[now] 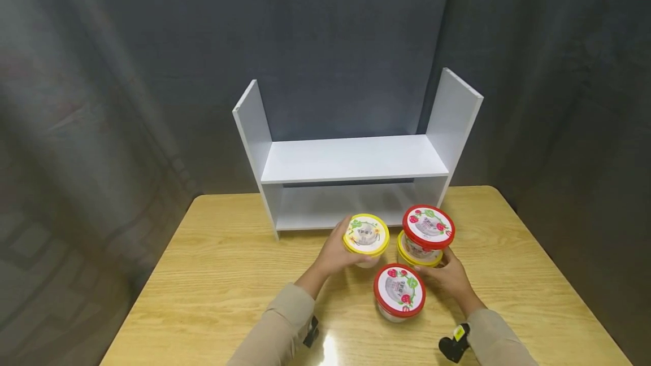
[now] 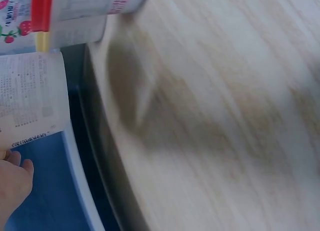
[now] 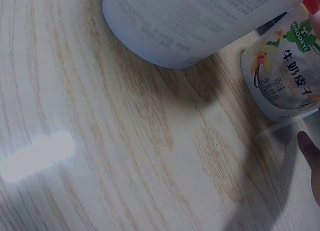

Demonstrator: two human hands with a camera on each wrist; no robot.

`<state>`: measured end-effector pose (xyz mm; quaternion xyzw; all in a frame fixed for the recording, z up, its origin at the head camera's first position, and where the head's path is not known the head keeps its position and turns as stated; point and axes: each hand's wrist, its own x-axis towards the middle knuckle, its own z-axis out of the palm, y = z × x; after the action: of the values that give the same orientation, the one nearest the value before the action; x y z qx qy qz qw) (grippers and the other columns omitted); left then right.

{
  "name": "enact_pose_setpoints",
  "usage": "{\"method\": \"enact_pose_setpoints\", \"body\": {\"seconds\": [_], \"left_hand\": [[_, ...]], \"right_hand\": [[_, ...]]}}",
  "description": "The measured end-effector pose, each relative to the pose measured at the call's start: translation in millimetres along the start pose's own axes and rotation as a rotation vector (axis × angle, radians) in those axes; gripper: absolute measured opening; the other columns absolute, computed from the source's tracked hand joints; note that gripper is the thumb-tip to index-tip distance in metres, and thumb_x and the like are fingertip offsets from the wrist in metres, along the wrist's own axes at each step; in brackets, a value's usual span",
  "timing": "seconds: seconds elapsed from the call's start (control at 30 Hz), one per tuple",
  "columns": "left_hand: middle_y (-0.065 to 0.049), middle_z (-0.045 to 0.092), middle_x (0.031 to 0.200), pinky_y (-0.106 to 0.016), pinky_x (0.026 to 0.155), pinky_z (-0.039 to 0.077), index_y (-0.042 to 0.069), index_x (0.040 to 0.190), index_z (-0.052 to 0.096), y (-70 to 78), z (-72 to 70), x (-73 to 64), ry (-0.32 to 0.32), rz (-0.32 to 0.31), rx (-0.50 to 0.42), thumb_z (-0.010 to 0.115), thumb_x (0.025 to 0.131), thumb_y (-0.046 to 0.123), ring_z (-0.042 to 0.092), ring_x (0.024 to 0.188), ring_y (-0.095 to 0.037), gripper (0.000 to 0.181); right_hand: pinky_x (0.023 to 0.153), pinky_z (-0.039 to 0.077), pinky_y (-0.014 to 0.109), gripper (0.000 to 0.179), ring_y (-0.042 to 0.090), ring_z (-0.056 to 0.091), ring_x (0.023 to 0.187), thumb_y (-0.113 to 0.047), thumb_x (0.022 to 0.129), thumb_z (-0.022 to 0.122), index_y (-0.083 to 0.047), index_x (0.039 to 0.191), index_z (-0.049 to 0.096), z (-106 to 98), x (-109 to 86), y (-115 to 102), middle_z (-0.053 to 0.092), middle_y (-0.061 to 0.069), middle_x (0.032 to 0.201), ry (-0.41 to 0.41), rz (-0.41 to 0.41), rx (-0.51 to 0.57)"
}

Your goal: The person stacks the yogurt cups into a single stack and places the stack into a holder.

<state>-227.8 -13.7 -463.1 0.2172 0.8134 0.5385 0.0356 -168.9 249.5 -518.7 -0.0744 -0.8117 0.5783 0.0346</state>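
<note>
My left hand [image 1: 335, 254] grips a tub with a yellow lid [image 1: 366, 234], just in front of the shelf; its printed side shows in the left wrist view. My right hand [image 1: 450, 281] holds another yellow-lidded tub [image 1: 407, 254] low down, thumb in front and fingers on its right side. On top of that one sits a red-lidded tub [image 1: 429, 226], covering most of the yellow lid. A second red-lidded tub [image 1: 399, 291] stands on the table between the hands, nearer to me, untouched. Flower print shows on the lower tub [image 3: 287, 73] in the right wrist view.
A white two-level shelf [image 1: 356, 160] with tall side panels stands at the back of the wooden table [image 1: 224, 275]. Dark grey curtains [image 1: 346, 44] hang behind and at both sides. The stacked tubs are close to the shelf's right front.
</note>
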Motion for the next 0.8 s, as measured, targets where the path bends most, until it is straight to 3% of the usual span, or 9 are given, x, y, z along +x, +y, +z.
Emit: {"method": "enact_pose_setpoints", "body": {"seconds": [0.37,0.8], "left_hand": [[-0.006,0.029,0.136,-0.045,0.097,0.024,0.016,0.137,0.022,24.6,-8.6,1.2,0.004,0.021,-0.017,0.082,0.054,0.026,0.027,0.122,-0.022,0.103],[-0.004,0.024,0.139,-0.047,0.097,0.022,0.017,0.138,0.021,60.1,-20.4,15.3,-0.013,0.123,0.029,0.081,0.057,0.026,0.022,0.125,-0.022,0.101]], "right_hand": [[0.091,0.034,0.044,0.081,0.032,0.037,0.112,-0.026,0.067,0.074,-0.009,0.131,0.027,-1,1.5,4,0.038,0.022,0.125,-0.002,-0.012,-0.008],[0.091,0.031,0.049,0.082,0.037,0.034,0.113,-0.023,0.067,0.074,-0.005,0.131,0.025,-2,0.7,3,0.036,0.024,0.125,-0.015,-0.016,0.004]]}}
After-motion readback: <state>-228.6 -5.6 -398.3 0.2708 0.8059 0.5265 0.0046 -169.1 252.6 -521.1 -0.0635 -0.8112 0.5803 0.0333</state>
